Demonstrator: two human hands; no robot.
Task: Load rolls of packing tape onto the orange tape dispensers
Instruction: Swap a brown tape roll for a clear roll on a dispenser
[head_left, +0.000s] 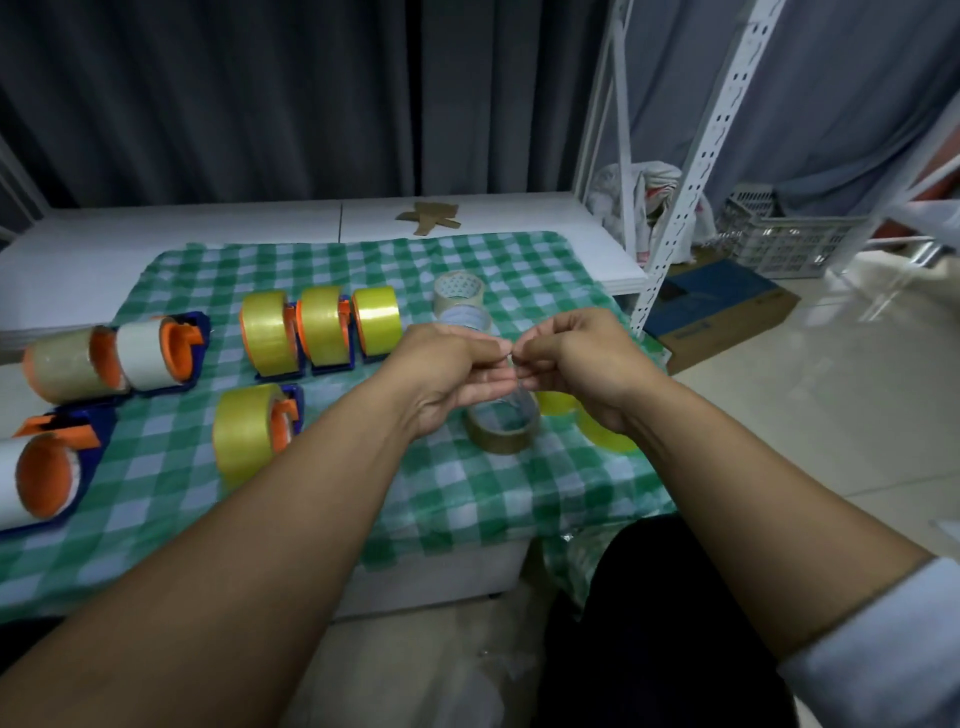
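**Tape end being picked free.**
Left hand (447, 374) and right hand (576, 364) pinch a clear strip (512, 359) over a loose roll (501, 434); mounting on a dispenser (179, 343) likely follows.

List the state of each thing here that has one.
left hand, pinches what seems a tape end
right hand, pinches the same tape end
brownish roll, loose, flat on the cloth
three yellow rolls, mounted on dispensers
front yellow roll, mounted too
clear rolls, loose, stacked
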